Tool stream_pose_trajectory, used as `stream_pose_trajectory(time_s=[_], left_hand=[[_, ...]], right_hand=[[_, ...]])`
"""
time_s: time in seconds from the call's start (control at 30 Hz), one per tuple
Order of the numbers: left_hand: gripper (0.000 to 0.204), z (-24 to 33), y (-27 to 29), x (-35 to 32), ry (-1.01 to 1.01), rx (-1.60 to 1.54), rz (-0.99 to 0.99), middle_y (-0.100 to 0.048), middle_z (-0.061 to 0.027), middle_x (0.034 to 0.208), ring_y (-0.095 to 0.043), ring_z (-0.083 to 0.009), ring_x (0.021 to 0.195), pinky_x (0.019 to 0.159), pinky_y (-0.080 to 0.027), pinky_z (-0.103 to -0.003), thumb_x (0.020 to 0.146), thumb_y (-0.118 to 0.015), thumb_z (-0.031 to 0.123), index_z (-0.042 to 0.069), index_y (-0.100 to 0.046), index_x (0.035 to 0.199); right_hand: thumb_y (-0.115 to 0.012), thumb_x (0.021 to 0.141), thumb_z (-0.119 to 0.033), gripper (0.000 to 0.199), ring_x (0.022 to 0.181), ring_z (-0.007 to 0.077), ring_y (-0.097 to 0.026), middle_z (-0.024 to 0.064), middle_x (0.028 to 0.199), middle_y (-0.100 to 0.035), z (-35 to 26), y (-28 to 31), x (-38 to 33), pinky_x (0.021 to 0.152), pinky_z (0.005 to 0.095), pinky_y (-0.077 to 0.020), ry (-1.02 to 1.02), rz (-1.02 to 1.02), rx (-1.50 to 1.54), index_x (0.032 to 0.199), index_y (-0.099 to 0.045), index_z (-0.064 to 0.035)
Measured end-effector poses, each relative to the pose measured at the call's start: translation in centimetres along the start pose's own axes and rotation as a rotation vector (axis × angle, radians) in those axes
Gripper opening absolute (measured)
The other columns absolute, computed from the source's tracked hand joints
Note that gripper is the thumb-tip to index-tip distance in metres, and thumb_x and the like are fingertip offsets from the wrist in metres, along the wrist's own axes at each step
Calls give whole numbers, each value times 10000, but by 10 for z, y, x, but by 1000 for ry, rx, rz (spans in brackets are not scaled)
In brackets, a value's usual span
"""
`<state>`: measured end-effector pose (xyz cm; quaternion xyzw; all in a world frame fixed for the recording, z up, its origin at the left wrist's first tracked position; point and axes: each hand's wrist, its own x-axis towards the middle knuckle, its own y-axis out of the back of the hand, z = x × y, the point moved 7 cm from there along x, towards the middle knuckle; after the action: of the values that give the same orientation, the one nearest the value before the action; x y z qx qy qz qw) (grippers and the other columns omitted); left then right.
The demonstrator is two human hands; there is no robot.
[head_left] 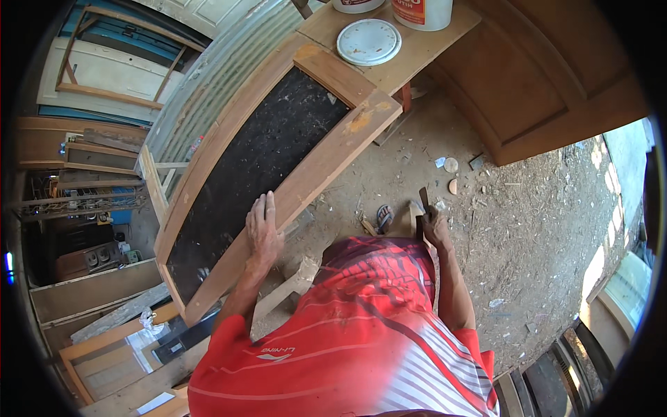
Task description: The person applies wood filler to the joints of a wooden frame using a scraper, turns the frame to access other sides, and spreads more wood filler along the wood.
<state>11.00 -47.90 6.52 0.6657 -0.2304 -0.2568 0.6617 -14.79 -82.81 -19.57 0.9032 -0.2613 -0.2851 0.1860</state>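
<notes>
My left hand [264, 229] rests on the near rail of a wooden-framed panel [316, 174], fingers stretched out toward its dark inset [253, 149]. Orange-brown filler patches [361, 121] mark the frame's right corner. Beside my right hip, my right hand [436, 231] is closed round a narrow, dark flat-bladed scraper [423, 199], its blade pointing away from me. The fingers hide its handle. A white round lid [369, 42] lies on the board just beyond the panel.
White tubs [422, 12] stand beside the lid. A large brown panelled door [535, 83] leans at the far right. Debris litters the dirt floor [514, 236]. Corrugated sheeting [208, 90] and stacked frames [104, 149] lie to the left. Wooden boards [97, 292] sit at lower left.
</notes>
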Motion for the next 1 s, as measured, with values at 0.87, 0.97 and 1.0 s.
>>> stream_pose_trajectory(time_s=[0.87, 0.97, 1.0], left_hand=[[624, -149, 295, 40, 321, -186, 361, -664, -197, 1390, -610, -358, 1305, 1107, -463, -422, 864, -808, 302, 61, -621, 1408], [634, -171, 289, 59, 397, -257, 360, -607, -166, 1480, -552, -355, 1382, 1171, -414, -468, 907, -743, 414, 196, -585, 1481], [639, -175, 294, 66, 412, -214, 371, -588, -162, 1505, -536, -356, 1402, 1186, -403, -479, 912, -735, 410, 218, -570, 1499]], right_hand=[[-506, 1103, -336, 536, 1259, 252, -585, 190, 1393, -644, -355, 125, 107, 1090, 368, -424, 778, 12, 108, 1451, -553, 70], [-569, 1065, -476, 609, 760, 151, -472, 26, 849, -531, -347, 109, 132, 679, 328, -425, 729, -69, 168, 1358, -603, 56], [-559, 1063, -408, 546, 717, 127, -449, 36, 809, -503, -356, 103, 136, 651, 315, -414, 928, 59, 21, 1386, -594, 30]])
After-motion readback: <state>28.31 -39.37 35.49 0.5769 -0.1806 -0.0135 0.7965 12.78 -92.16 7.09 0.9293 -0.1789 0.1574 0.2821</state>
